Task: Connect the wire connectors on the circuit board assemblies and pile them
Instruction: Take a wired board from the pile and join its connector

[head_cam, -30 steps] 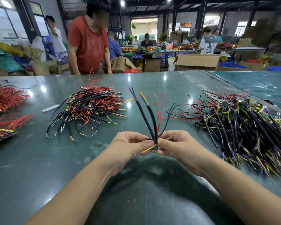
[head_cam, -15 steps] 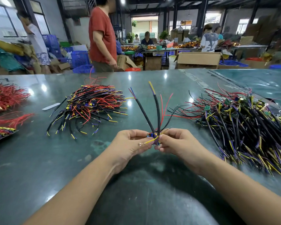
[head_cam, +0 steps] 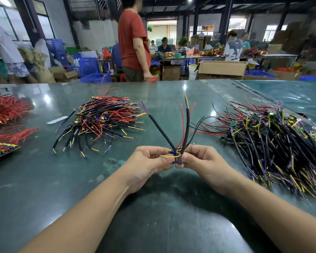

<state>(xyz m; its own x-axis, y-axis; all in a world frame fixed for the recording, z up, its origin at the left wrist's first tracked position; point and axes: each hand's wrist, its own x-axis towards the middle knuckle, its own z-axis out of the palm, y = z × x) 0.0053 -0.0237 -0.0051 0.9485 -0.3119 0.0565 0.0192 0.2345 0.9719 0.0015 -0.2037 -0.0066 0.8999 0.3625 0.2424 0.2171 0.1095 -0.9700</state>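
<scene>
While both hands, left hand (head_cam: 147,160) and right hand (head_cam: 202,158), pinch the small wired circuit board assembly (head_cam: 177,158) above the green worktop (head_cam: 44,179), it looks light; the floppy black sleeved wires (head_cam: 161,129) would swing, so holding at the board seems best.

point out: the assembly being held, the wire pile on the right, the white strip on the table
held wire assembly (head_cam: 178,157), head view, on the yellow wire crossing between the hands
right wire pile (head_cam: 274,143), head view, on the dense black wires mid-pile
white strip (head_cam: 57,119), head view, on its middle, left of the centre pile
</scene>
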